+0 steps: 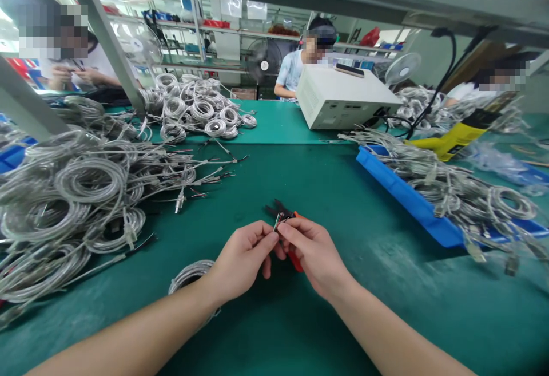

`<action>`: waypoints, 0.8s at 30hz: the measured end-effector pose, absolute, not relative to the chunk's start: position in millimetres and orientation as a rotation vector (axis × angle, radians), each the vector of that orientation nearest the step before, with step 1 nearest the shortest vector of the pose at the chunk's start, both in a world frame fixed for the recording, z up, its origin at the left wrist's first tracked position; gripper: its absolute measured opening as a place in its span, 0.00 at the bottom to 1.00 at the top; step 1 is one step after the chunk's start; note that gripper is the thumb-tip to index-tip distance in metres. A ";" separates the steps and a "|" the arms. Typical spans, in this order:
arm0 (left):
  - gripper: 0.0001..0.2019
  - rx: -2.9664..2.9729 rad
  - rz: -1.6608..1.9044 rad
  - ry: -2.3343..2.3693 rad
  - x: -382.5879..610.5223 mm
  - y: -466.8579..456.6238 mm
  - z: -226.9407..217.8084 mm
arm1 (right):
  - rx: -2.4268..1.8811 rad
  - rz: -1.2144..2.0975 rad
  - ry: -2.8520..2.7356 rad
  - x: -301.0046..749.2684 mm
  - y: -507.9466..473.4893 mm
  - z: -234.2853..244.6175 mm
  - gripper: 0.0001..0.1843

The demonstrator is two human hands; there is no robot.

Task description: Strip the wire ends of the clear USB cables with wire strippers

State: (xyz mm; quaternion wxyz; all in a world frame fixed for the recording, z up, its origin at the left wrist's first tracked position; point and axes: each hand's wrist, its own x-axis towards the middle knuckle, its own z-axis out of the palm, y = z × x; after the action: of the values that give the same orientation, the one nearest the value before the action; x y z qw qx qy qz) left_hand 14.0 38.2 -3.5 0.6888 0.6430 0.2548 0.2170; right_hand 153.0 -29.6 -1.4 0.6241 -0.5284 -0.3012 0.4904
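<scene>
My left hand (249, 253) and my right hand (315, 250) meet over the green mat, thumbs and forefingers pinched close together. Between them stick up the thin wire ends (277, 221) of a cable, which both hands grip. Behind and beneath the fingers lies a pair of pliers or cutters (297, 260) with red-orange handles and dark jaws, partly covered by my right hand. A coil of clear-jacketed grey cable (189, 273) rests on the mat, partly hidden under my left forearm; whether it joins the held wires is hidden.
Heaped cable coils (90, 181) spread along the left, with another pile (197, 104) farther back. At right, a blue tray (398, 196) holds more cables beside a yellow tool (458, 138). A beige box (347, 95) stands at the back. Several people sit around the benches; a shelf beam crosses overhead.
</scene>
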 end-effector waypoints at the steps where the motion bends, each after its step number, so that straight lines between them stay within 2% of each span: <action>1: 0.15 1.413 0.493 0.555 14.1 38.6 -3.8 | -1.206 1.131 -0.695 152.7 -29.8 -1.2 0.11; 10: 0.16 1.301 0.430 0.476 13.6 39.8 -5.9 | -1.154 1.180 -0.597 153.1 -32.2 4.7 0.11; 18: 0.16 1.300 0.430 0.481 16.1 40.6 -1.3 | -1.150 1.040 -0.545 155.5 -30.7 7.4 0.11; 24: 0.16 1.226 0.456 0.501 16.8 39.0 -4.9 | -1.035 0.731 -0.395 187.4 -17.6 9.4 0.14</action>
State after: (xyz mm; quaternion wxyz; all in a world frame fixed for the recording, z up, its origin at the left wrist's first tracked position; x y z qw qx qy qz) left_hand 16.8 39.0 -4.9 0.7645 0.5643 0.2305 0.2097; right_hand 187.4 -17.6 9.4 0.7877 -0.4804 -0.1833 0.3394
